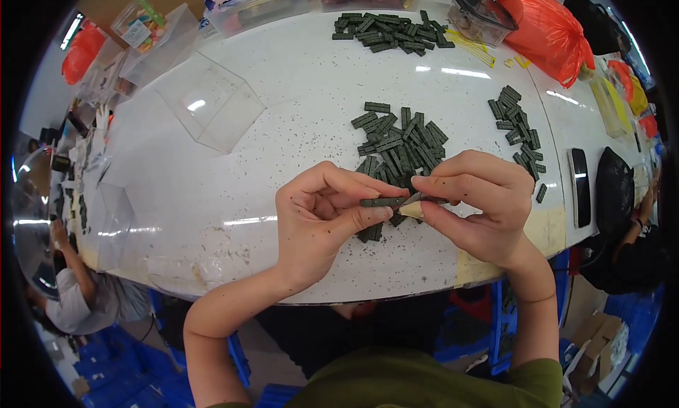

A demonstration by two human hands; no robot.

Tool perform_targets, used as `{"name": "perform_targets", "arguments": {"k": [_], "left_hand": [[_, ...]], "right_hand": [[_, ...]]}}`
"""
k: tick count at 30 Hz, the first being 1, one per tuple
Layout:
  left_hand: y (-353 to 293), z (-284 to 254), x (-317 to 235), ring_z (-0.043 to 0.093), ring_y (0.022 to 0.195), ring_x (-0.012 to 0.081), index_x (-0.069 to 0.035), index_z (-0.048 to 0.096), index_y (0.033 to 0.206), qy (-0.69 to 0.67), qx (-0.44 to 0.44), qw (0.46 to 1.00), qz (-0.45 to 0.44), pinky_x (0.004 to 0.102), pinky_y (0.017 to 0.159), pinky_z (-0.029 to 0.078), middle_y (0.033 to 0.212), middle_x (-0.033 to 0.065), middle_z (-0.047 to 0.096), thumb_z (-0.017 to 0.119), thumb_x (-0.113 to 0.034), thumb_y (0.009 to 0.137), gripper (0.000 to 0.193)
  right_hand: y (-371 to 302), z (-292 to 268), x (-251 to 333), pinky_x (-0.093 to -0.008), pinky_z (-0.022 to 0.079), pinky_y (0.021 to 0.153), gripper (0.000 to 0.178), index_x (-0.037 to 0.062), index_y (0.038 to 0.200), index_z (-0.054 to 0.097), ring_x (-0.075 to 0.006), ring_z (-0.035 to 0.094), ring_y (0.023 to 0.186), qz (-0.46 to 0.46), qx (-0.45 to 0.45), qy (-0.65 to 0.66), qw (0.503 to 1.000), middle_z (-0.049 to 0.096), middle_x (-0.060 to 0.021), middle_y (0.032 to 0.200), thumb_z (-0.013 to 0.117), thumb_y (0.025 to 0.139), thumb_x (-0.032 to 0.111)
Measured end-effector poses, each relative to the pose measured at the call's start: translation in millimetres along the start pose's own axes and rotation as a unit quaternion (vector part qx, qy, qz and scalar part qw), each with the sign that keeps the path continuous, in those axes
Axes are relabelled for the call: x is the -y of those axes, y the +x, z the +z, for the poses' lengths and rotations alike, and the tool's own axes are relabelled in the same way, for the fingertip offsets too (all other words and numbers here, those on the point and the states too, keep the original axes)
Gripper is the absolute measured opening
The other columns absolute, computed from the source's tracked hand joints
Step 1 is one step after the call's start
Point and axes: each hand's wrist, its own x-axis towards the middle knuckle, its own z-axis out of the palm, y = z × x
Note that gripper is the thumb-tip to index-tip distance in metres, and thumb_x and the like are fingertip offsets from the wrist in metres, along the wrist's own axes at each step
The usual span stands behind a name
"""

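Note:
My left hand (pixel 318 220) pinches a small dark green rectangular block (pixel 382 202) between thumb and fingers. Close against its right end, my right hand (pixel 481 203) grips a small pointed metal blade (pixel 417 196); most of it is hidden by the fingers. Something pale yellow (pixel 411 210) shows between the two hands, too covered to name. Just beyond my fingers lies a loose heap of similar dark green blocks (pixel 399 143), partly hidden by the hands.
More green blocks lie in a far pile (pixel 389 33) and a right-hand group (pixel 516 125). Dark crumbs dot the white table (pixel 297 90). A clear plastic box (pixel 212 104) stands left; a phone (pixel 580 185) and red bag (pixel 548 30) are right. Other people sit at both sides.

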Motion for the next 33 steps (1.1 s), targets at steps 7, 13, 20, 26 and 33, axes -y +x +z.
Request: {"name": "perform_targets", "arguments": {"k": [7,13,20,26,33], "left_hand": [[9,-9,-18,0.067,0.088,0.0245,0.002,0.055,0.095,0.007,-0.066,0.997,0.035,0.025,0.078,0.055,0.095,0.0188,0.065,0.061,0.017,0.073,0.027],[3,-1,-10,0.067,0.086,0.0215,0.004,0.056,0.098,-0.035,-0.042,0.998,0.042,0.0227,0.075,0.055,0.093,0.0186,0.066,0.063,0.015,0.073,0.029],[-3,-2,-11,0.066,0.087,0.019,0.003,0.058,0.097,0.029,0.008,0.999,-0.011,0.022,0.075,0.055,0.094,0.0171,0.066,0.063,0.015,0.073,0.027],[-4,-2,-8,0.067,0.087,0.0189,0.003,0.059,0.096,0.063,0.047,0.996,0.028,0.0209,0.075,0.055,0.095,0.016,0.066,0.062,0.015,0.074,0.026],[-3,-2,-4,0.067,0.087,0.0201,0.004,0.058,0.099,0.043,0.054,0.996,0.049,0.0216,0.076,0.056,0.094,0.0152,0.067,0.061,0.016,0.074,0.027]], "right_hand": [[0,0,1,-0.0193,0.036,0.047,0.027,0.0006,0.083,0.071,-0.0095,0.047,0.055,0.083,0.005,0.06,0.995,0.063,-0.0059,0.075,0.07,0.058,-0.008],[1,1,2,-0.0191,0.037,0.048,0.028,0.0007,0.085,0.071,-0.0096,0.048,0.057,0.068,-0.02,0.067,0.995,0.064,-0.0065,0.077,0.07,0.058,-0.009],[2,-1,4,-0.0193,0.038,0.049,0.03,0.0008,0.086,0.071,-0.0101,0.049,0.058,0.071,-0.011,0.101,0.992,0.064,-0.0068,0.078,0.071,0.058,-0.007],[-1,-1,3,-0.0196,0.038,0.049,0.031,0.0006,0.088,0.071,-0.0105,0.049,0.059,0.057,0.0,0.095,0.994,0.064,-0.0067,0.079,0.073,0.057,-0.005],[-1,-2,3,-0.0199,0.037,0.048,0.031,0.0004,0.088,0.071,-0.0107,0.048,0.058,0.017,0.0,0.051,0.999,0.064,-0.0068,0.079,0.073,0.057,-0.004]]}}
